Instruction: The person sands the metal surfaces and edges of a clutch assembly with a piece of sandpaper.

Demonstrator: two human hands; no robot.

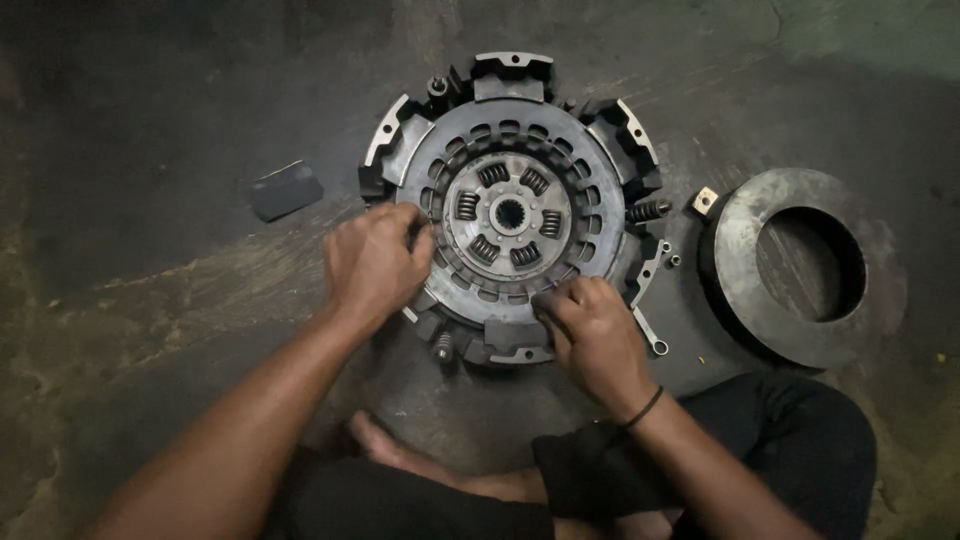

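The clutch disc (pixel 508 212) lies flat in the middle of the clutch housing (pixel 510 75) on the stained concrete floor (pixel 150 300). Its near-left edge is gripped by the left hand (pixel 372 265), fingers curled shut on the rim; its near-right edge is held by the right hand (pixel 592 335), fingertips pressed on the rim. The disc is best kept level, with an even pull from both sides. It is round, grey metal, ringed with slots, with six coil springs around a splined centre hole.

A heavy metal ring (pixel 800 265) lies well apart to the right, a small wrench (pixel 648 335) just beside the housing.
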